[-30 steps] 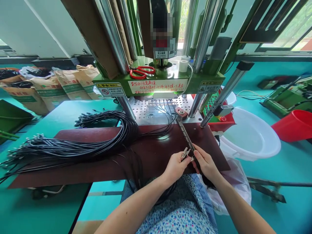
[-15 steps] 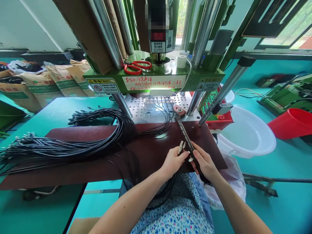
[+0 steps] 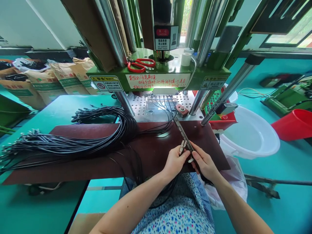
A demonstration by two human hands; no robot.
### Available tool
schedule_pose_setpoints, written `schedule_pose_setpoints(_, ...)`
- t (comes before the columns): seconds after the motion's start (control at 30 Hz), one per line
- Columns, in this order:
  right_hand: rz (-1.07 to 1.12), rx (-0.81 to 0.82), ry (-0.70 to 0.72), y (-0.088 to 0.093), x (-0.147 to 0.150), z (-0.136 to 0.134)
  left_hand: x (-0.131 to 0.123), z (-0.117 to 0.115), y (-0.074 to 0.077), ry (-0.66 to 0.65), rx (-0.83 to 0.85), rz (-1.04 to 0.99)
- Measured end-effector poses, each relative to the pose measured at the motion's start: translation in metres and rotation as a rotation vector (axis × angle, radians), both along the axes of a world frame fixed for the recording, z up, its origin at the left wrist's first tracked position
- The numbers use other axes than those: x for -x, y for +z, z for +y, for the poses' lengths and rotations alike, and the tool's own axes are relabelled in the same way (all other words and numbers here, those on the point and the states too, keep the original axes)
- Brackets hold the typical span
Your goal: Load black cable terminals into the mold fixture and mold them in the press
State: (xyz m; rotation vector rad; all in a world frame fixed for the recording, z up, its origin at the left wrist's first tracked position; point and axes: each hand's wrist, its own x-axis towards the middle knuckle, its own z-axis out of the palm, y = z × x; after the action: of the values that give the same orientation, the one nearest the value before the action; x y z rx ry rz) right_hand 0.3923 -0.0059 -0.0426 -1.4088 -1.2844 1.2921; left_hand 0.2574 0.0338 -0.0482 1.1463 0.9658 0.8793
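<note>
Near the board's front edge, my left hand (image 3: 173,163) is closed around several black cables, whose silver metal connectors (image 3: 182,147) stick up past the fingers. Their cables run down over my lap. My right hand (image 3: 205,162) grips the near end of a long dark slotted bar (image 3: 181,130), which slants up towards the press. Between the two hands, one metal connector (image 3: 190,160) sits at the bar's near end, with my left fingertips close to it. Whether it is seated in a slot is hard to see.
Ahead is a green press (image 3: 170,70) with a lit mould area and cables (image 3: 168,113) running out of it. Red scissors (image 3: 141,65) lie on it. A thick black cable bundle (image 3: 97,143) covers the brown board's left side. A white tub (image 3: 253,133) stands right.
The view has shifted slightly, so the press and bench sit a little further right. Both hands keep nearly the same place and grip, with only small finger movement at the connectors.
</note>
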Motion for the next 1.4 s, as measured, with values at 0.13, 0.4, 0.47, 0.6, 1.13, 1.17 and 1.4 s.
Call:
schedule_pose_setpoints(0.13,0.163,0.016,-0.121,-0.004,-0.004,-0.001,0.011,0.007,0.007,0.134,0.037,-0.038)
schedule_pose_setpoints(0.4,0.23,0.042,-0.028,-0.009,-0.014,0.0,0.016,0.002,0.021,-0.194,0.221,-0.113)
schedule_pose_setpoints(0.47,0.208,0.048,0.01,-0.01,-0.016,0.0,0.016,0.001,0.023,-0.238,0.245,-0.108)
schedule_pose_setpoints(0.6,0.208,0.051,0.045,-0.013,-0.02,0.0,0.018,0.002,0.023,-0.302,0.255,-0.113)
schedule_pose_setpoints(1.13,0.079,0.062,0.162,-0.003,-0.015,0.001,0.027,0.004,0.018,-0.289,0.11,0.032)
schedule_pose_setpoints(1.17,0.106,0.06,0.124,-0.003,-0.015,0.001,0.027,0.006,0.018,-0.262,0.109,0.03)
schedule_pose_setpoints(1.4,0.16,0.104,0.084,-0.002,-0.017,0.0,0.028,0.014,0.018,-0.277,0.125,0.078)
